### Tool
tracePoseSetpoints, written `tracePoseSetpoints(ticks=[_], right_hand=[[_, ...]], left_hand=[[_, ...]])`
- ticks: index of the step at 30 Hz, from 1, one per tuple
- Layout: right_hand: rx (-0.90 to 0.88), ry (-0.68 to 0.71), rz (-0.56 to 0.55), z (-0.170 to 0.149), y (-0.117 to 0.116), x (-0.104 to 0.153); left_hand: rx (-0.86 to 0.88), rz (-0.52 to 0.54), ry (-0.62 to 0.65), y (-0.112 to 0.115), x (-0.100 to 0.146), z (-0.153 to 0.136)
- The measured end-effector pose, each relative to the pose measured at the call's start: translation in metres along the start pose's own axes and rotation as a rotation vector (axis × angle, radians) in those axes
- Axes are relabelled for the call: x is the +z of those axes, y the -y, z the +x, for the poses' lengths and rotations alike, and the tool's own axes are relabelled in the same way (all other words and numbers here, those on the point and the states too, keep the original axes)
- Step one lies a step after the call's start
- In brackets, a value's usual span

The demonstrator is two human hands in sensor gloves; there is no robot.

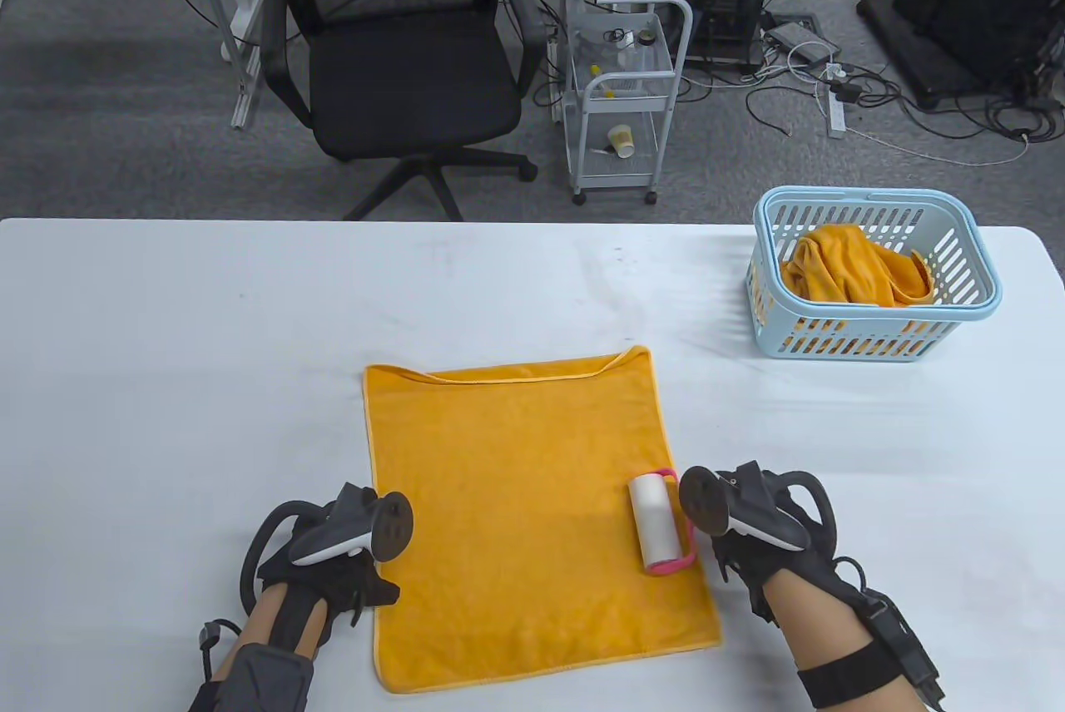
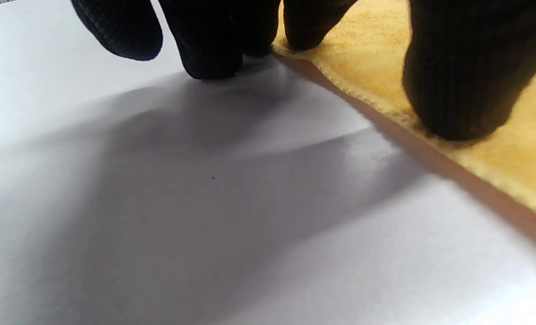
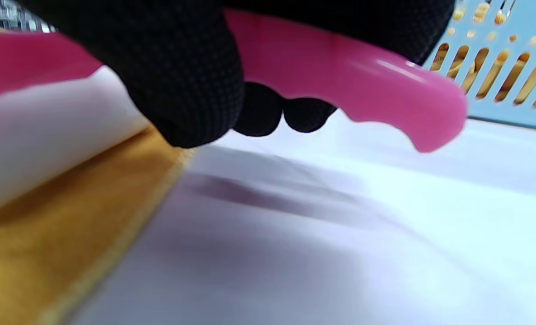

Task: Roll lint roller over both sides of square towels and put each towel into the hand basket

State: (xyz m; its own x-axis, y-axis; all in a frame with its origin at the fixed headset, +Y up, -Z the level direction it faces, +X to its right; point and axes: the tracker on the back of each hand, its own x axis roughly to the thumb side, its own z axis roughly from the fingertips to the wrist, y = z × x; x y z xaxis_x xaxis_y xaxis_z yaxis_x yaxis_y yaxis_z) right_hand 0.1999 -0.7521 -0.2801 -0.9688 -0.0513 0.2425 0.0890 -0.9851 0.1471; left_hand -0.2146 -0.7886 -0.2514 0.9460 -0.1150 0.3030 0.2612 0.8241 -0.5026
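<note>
Two towels: one orange towel (image 1: 532, 512) lies flat on the white table (image 1: 166, 379) between the hands; a second orange towel (image 1: 849, 267) is bunched inside the blue hand basket (image 1: 973, 304), well beyond the right hand
Right hand: right hand (image 1: 749, 533) has its fingers curled round the pink handle of the lint roller (image 1: 657, 525); the white roll sits on the cloth just inside that grip, near the towel's right edge
Left hand: left hand (image 1: 349, 571) rests straight fingertips (image 2: 457, 90) on the towel's left edge, some of them on the table beside it; nothing is clasped
Handling, towel: soft, light and limp by the look of it; likely to creep or wrinkle under the sticky roll unless pinned opposite the roller's grip
Handling, roller: light and stiff; the handle is the place to hold, since the roll is tacky
Where to lift the towel: probably an edge or corner, as it will drape
</note>
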Motion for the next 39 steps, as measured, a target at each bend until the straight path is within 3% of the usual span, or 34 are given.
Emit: tracePoseSetpoints(ticks=[5, 10, 14, 20, 27, 31, 34, 39], right_hand=[[-0.046, -0.14, -0.172, -0.022, 0.01, 0.004], [-0.001, -0.368, -0.249, -0.052, 0.007, 0.007], [0.01, -0.497, -0.211, -0.073, -0.005, 0.005], [-0.015, -0.567, -0.09, -0.089, -0.025, 0.0], [-0.028, -0.548, 0.045, -0.086, -0.02, -0.001], [0.058, -0.515, -0.089, -0.066, 0.015, 0.006], [0.001, -0.364, -0.127, -0.035, 0.043, 0.003], [-0.11, -0.12, -0.051, 0.032, 0.071, -0.014]], left_hand=[[-0.004, 0.001, 0.001, 0.0, 0.0, 0.0], [-0.003, 0.001, 0.002, 0.0, 0.0, 0.0], [-0.002, 0.001, 0.004, 0.0, 0.0, 0.0], [-0.001, 0.001, 0.004, 0.0, 0.0, 0.0], [0.0, 0.0, 0.003, 0.0, 0.0, 0.0], [-0.006, 0.0, 0.001, 0.0, 0.0, 0.001], [-0.005, 0.0, 0.002, -0.001, 0.0, 0.001], [-0.001, 0.001, 0.004, 0.0, 0.0, 0.001]])
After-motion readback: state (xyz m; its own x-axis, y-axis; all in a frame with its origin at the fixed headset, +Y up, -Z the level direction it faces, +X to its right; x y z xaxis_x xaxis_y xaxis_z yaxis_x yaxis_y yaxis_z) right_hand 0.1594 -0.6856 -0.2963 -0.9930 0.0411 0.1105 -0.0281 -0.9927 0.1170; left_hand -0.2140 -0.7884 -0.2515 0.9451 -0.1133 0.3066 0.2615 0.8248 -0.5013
